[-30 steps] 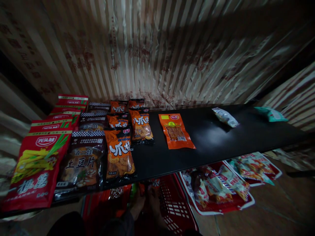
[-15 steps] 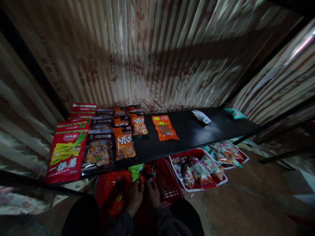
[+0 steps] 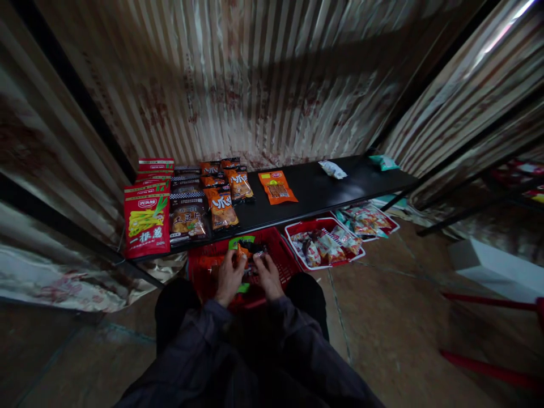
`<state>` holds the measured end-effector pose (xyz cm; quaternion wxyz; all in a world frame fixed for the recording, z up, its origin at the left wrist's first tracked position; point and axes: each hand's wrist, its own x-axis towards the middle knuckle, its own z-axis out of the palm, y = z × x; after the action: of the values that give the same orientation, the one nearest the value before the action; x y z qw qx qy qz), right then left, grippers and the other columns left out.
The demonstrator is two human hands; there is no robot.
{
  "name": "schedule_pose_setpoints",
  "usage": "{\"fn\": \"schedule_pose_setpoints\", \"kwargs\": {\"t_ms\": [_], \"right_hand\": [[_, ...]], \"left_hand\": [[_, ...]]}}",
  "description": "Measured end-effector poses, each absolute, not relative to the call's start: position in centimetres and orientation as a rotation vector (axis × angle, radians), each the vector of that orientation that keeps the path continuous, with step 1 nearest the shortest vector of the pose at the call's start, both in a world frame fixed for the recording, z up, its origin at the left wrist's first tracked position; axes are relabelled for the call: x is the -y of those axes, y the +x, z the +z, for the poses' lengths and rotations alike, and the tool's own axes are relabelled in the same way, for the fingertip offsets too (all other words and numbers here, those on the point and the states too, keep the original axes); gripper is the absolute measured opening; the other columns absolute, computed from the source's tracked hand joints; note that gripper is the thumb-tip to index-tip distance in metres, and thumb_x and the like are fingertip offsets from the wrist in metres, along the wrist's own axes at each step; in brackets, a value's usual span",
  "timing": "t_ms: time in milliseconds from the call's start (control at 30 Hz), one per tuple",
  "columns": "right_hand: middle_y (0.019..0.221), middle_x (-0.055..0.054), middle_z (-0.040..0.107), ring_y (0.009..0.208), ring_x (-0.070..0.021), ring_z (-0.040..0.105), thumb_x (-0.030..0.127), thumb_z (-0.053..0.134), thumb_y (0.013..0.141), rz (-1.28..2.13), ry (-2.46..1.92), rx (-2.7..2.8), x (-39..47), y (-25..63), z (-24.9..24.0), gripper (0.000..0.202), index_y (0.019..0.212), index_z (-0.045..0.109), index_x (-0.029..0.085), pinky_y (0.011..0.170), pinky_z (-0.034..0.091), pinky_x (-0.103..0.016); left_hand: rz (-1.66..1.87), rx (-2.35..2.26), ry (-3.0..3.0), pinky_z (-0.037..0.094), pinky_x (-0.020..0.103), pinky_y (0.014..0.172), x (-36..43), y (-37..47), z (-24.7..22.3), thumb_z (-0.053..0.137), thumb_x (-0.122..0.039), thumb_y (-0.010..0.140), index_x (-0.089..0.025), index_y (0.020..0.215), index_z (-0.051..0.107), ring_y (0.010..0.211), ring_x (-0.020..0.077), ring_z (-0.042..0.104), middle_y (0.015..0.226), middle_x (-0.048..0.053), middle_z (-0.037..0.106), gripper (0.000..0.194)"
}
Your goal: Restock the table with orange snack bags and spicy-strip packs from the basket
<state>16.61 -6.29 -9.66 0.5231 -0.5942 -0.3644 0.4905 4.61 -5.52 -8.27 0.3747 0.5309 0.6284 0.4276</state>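
Observation:
My left hand (image 3: 230, 276) and my right hand (image 3: 268, 275) are over the red basket (image 3: 285, 256) between my knees. Fingers of both hands are closed on an orange and black snack bag (image 3: 246, 249), one hand at each side of it. Green packaging (image 3: 242, 240) shows behind the bag, and more orange packets (image 3: 209, 263) lie in the basket by my left hand. Just above, on the black shelf, are orange and black snack bags (image 3: 221, 208) of a similar look, in rows.
Red bags (image 3: 147, 221) and dark potato-slice bags (image 3: 188, 217) fill the left of the black shelf (image 3: 306, 192). A flat orange packet (image 3: 277, 188), a white packet (image 3: 332, 169) and a teal packet (image 3: 383, 162) lie further right. Below stand two more baskets (image 3: 313, 266) (image 3: 389, 232) of packets.
The view has tilted down and pulled back, so shelf and basket sit higher in the picture. My hands have come up with the snack bag between them.

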Motion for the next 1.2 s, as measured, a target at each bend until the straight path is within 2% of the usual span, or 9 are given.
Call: {"fn": "schedule_pose_setpoints", "kwargs": {"t_ms": [67, 200, 433, 600, 733, 933, 1100, 1200], "right_hand": [[0.09, -0.003, 0.065, 0.081, -0.0182, 0.061, 0.058, 0.063, 0.069, 1.208, -1.371, 0.855, 6.4, 16.5, -8.1, 0.043, 0.092, 0.059, 0.022, 0.071, 0.051, -0.03], [0.083, 0.001, 0.062, 0.065, -0.0142, 0.061, 0.054, 0.068, 0.066, 1.3, -1.294, 0.881, 6.2, 17.0, -5.2, 0.053, 0.11, 0.054, 0.026, 0.06, 0.05, -0.028], [0.068, 0.001, 0.063, 0.058, -0.0121, 0.055, 0.04, 0.078, 0.052, 1.37, -1.28, 0.905, 5.4, 17.7, -2.8, 0.04, 0.083, 0.065, 0.018, 0.057, 0.045, -0.025], [0.07, 0.0, 0.065, 0.063, -0.0129, 0.056, 0.036, 0.073, 0.057, 1.206, -1.259, 1.002, 5.1, 17.7, -3.0, 0.03, 0.081, 0.068, 0.018, 0.062, 0.045, -0.026], [0.072, -0.001, 0.068, 0.064, -0.0137, 0.058, 0.036, 0.068, 0.061, 1.164, -1.279, 1.129, 4.8, 17.8, -2.9, 0.026, 0.08, 0.072, 0.018, 0.066, 0.046, -0.028], [0.073, -0.002, 0.07, 0.062, -0.014, 0.059, 0.035, 0.07, 0.061, 1.203, -1.281, 1.13, 5.0, 17.7, -1.8, 0.027, 0.082, 0.074, 0.018, 0.066, 0.047, -0.03], [0.078, -0.003, 0.072, 0.076, -0.0195, 0.063, 0.04, 0.076, 0.055, 1.239, -1.206, 1.196, 5.5, 17.9, -0.8, 0.025, 0.072, 0.075, 0.021, 0.078, 0.048, -0.036], [0.076, -0.004, 0.071, 0.073, -0.0192, 0.063, 0.045, 0.077, 0.055, 1.302, -1.207, 1.205, 5.8, 18.3, -0.3, 0.031, 0.072, 0.075, 0.019, 0.074, 0.048, -0.035]], "left_hand": [[1.139, -1.571, 1.336, 0.046, 0.035, 0.082, 5.8, 4.2, -7.3, 0.054, -0.043, 0.08, -0.022, 0.095, 0.058, 0.086, 0.0206, 0.062, 0.092, 0.005, 0.067, 0.026], [1.238, -1.584, 1.314, 0.046, 0.033, 0.077, 6.2, 3.8, -5.8, 0.053, -0.042, 0.081, -0.021, 0.09, 0.056, 0.081, 0.0194, 0.061, 0.088, 0.005, 0.066, 0.023], [1.361, -1.51, 1.322, 0.045, 0.032, 0.078, 6.2, 3.3, -5.1, 0.05, -0.037, 0.083, -0.02, 0.09, 0.052, 0.081, 0.0177, 0.059, 0.088, 0.005, 0.063, 0.018], [1.377, -1.415, 1.232, 0.045, 0.034, 0.088, 6.1, 3.4, -4.8, 0.049, -0.031, 0.083, -0.019, 0.106, 0.054, 0.095, 0.0178, 0.06, 0.104, 0.008, 0.063, 0.026], [1.37, -1.401, 1.232, 0.043, 0.034, 0.093, 5.9, 2.9, -4.2, 0.054, -0.034, 0.082, -0.019, 0.108, 0.058, 0.104, 0.0192, 0.058, 0.111, 0.008, 0.064, 0.031], [1.357, -1.366, 1.263, 0.045, 0.031, 0.086, 5.6, 2.3, -3.6, 0.055, -0.037, 0.079, -0.019, 0.094, 0.065, 0.092, 0.018, 0.061, 0.097, 0.006, 0.067, 0.026], [1.4, -1.463, 1.312, 0.044, 0.028, 0.078, 5.4, 1.6, -3.5, 0.057, -0.038, 0.076, -0.02, 0.075, 0.064, 0.08, 0.0165, 0.058, 0.082, 0.004, 0.064, 0.019], [1.426, -1.48, 1.204, 0.044, 0.025, 0.07, 5.1, 1.1, -3.2, 0.057, -0.041, 0.077, -0.02, 0.074, 0.062, 0.074, 0.0147, 0.056, 0.075, 0.001, 0.061, 0.022]]}}
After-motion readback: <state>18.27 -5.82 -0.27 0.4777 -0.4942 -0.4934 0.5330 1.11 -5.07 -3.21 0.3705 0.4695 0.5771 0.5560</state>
